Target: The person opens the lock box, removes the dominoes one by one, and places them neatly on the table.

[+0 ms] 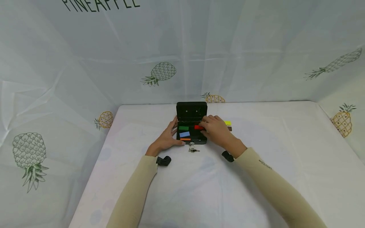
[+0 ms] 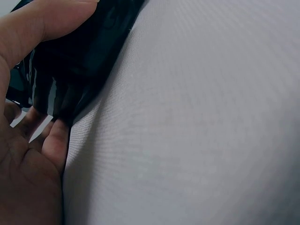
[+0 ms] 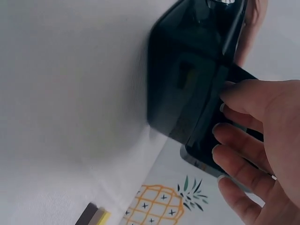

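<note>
A black cash box stands on the white cloth with its lid raised at the back. My left hand braces its left side, thumb along the front rim and fingers down the side wall. My right hand reaches over the right wall and pinches a red block, whose right end is hidden by the fingers. Also inside the box are a green block, a blue block and an orange block. Keys hang at the front lock.
Right of the box, partly behind my right hand, lie a yellow block and a brown block. White cloth with pineapple prints hangs behind the table. Black wrist cameras sit at both wrists.
</note>
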